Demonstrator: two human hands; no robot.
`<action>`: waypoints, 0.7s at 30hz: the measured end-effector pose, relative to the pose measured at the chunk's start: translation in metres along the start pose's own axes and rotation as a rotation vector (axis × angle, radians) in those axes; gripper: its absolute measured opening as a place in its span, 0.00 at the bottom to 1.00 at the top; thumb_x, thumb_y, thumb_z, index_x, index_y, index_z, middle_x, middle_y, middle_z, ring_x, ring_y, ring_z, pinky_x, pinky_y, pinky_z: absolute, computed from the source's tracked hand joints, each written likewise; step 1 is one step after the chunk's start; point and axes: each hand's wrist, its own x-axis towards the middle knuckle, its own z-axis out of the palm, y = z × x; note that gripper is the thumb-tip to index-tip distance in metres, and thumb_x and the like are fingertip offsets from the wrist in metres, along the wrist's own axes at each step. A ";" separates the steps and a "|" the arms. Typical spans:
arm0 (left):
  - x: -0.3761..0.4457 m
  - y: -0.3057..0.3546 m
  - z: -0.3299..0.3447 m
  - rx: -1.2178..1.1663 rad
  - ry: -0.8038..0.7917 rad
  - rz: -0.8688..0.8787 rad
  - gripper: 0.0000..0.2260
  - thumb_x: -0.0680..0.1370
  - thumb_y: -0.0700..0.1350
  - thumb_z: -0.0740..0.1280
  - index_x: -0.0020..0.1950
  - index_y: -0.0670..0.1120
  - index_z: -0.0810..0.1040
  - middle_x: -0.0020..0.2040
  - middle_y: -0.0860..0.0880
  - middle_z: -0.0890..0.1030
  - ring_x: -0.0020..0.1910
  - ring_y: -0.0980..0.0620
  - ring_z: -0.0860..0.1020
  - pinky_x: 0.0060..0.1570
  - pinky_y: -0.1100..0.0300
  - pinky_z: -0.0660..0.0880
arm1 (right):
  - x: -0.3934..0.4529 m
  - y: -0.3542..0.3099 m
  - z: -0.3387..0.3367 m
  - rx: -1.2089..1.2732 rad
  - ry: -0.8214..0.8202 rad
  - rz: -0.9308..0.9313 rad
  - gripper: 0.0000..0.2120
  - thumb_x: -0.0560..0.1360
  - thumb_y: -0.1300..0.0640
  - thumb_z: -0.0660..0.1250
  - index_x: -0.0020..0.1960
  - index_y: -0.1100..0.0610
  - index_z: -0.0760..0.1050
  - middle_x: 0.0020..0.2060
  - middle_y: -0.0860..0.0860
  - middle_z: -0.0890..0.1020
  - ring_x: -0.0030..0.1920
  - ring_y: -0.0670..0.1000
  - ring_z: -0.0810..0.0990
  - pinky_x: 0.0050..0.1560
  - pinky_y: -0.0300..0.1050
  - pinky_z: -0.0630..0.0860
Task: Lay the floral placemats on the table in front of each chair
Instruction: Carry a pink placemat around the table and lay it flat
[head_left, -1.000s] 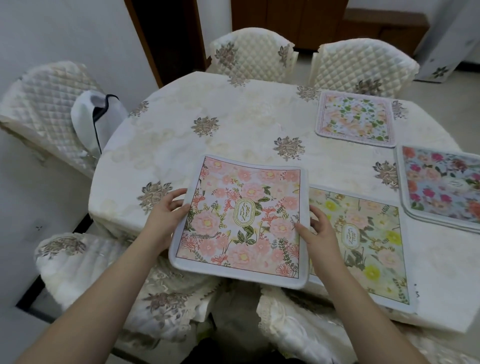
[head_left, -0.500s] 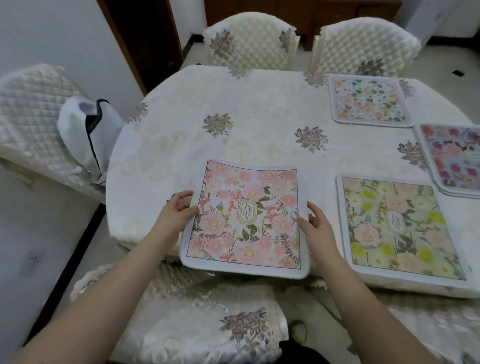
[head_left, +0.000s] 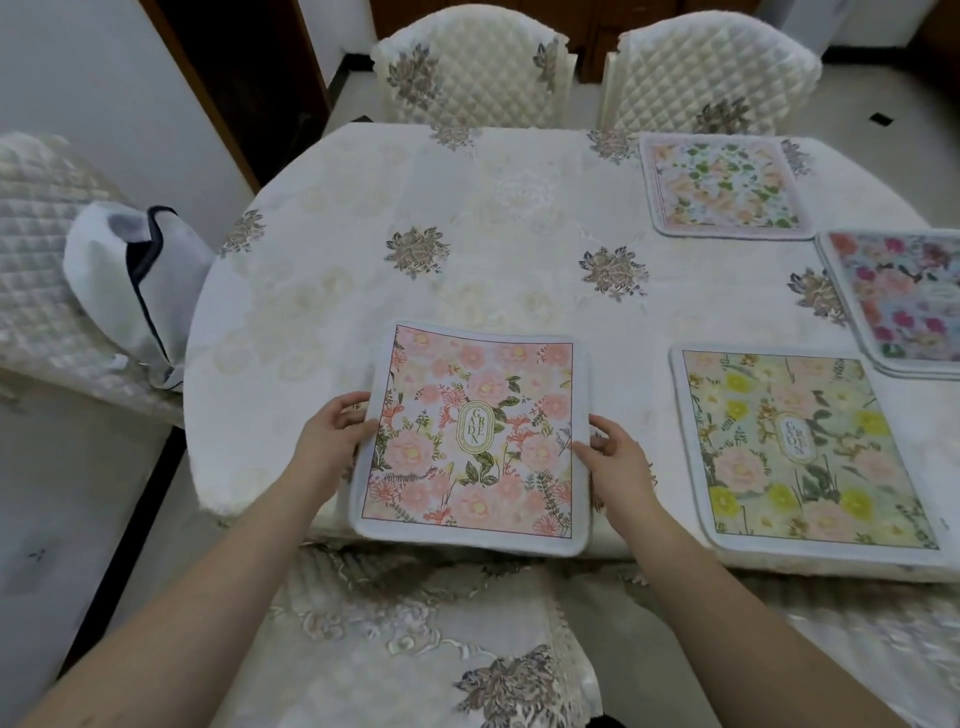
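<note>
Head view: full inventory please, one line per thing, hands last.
pink placemat: 1, pink floral, near table edge, near edge overhanging it.
yellow placemat: 1, yellow-green floral, flat, right of the pink one.
magenta placemats: small stack, count unclear, magenta and blue floral, far right, cut off by the frame.
peach placemat: 1, peach and green floral, before the far right chair.
table: 1, cream cloth with grey-brown flower motifs.
far chairs: 2, cream quilted covers, beyond the table.
left chair: 1, cream quilted, at the left.
near chair covers: 2, cream embroidered, below the table edge.
bag: 1, white with dark trim, on the left chair.
left hand: grips the pink placemat's left edge.
right hand: grips its right edge.
</note>
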 end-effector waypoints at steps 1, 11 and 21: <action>0.004 0.000 -0.001 0.007 -0.005 0.006 0.14 0.75 0.36 0.72 0.53 0.56 0.81 0.50 0.46 0.85 0.48 0.45 0.84 0.40 0.53 0.79 | 0.003 0.000 0.002 -0.022 0.000 -0.010 0.19 0.79 0.62 0.66 0.68 0.51 0.73 0.50 0.50 0.84 0.48 0.52 0.85 0.47 0.53 0.83; 0.023 -0.015 -0.004 0.125 0.045 0.026 0.10 0.75 0.40 0.72 0.51 0.55 0.81 0.49 0.50 0.84 0.47 0.49 0.83 0.42 0.53 0.80 | 0.015 0.009 0.006 -0.225 0.043 -0.079 0.17 0.80 0.62 0.64 0.67 0.51 0.76 0.52 0.50 0.83 0.50 0.53 0.83 0.50 0.58 0.82; 0.032 -0.025 0.002 0.299 0.073 0.126 0.10 0.75 0.39 0.73 0.56 0.47 0.81 0.47 0.49 0.82 0.45 0.51 0.80 0.43 0.61 0.76 | 0.020 0.018 0.009 -0.371 0.164 -0.159 0.17 0.79 0.60 0.67 0.67 0.52 0.76 0.46 0.44 0.81 0.44 0.42 0.79 0.42 0.34 0.73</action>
